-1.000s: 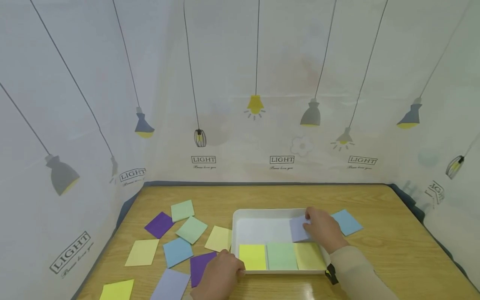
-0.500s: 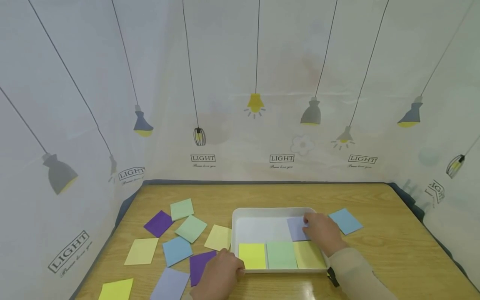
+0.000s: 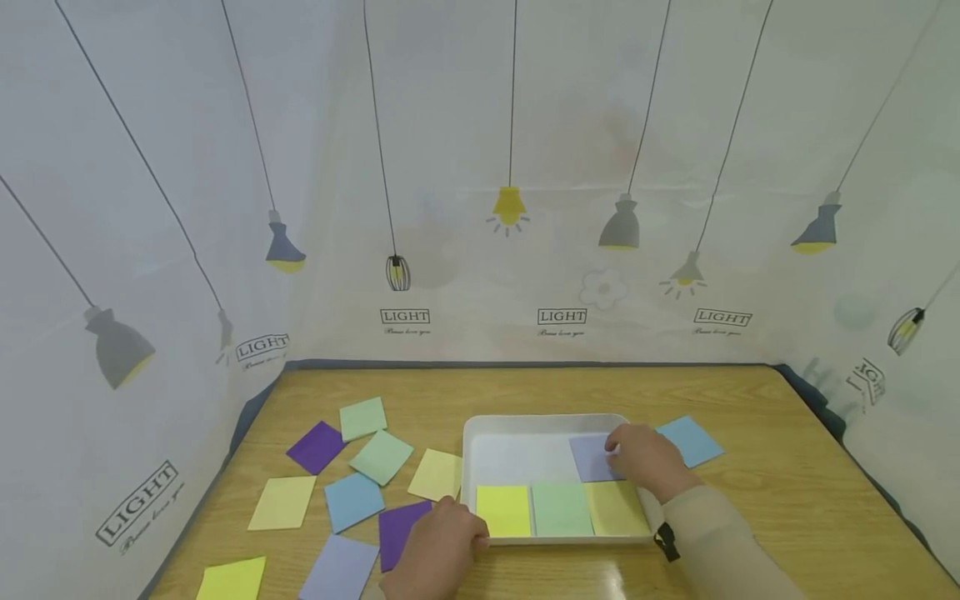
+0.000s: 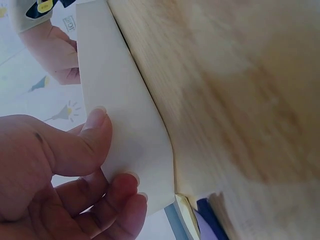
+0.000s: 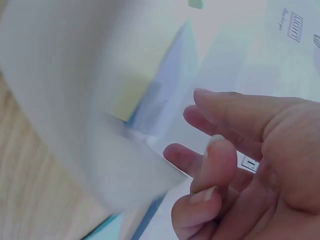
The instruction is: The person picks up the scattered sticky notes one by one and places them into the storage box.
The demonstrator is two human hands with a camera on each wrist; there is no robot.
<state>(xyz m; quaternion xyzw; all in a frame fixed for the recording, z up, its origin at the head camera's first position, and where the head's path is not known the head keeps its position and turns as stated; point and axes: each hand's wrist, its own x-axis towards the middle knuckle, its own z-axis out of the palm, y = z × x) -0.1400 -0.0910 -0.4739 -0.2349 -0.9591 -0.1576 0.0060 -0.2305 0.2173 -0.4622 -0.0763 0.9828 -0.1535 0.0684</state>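
Note:
A white tray (image 3: 540, 423) stands on the wooden table. In its near row lie a bright yellow paper square (image 3: 503, 511), a mint green one (image 3: 562, 509) and a pale yellow one (image 3: 617, 508). Behind the pale yellow one lies a lavender paper square (image 3: 588, 458). My right hand (image 3: 651, 460) reaches over the tray's right wall, fingertips at the lavender square. In the right wrist view this hand's thumb and fingers (image 5: 220, 160) stand apart, pinching nothing. My left hand (image 3: 442, 542) grips the near left corner; the left wrist view shows thumb and fingers against the tray wall (image 4: 125, 90).
Left of the tray are scattered paper squares: purple (image 3: 317, 447), mint green (image 3: 382, 457), blue (image 3: 354, 502), pale yellow (image 3: 282, 502), lavender (image 3: 339, 568), bright yellow (image 3: 232, 578) and others. A blue square (image 3: 690, 442) lies to the right. A lamp-printed curtain (image 3: 480, 275) surrounds the table.
The lavender square in the tray has slid a little to the left, and my right fingertips have shifted left slightly. My left hand stays at the tray corner.

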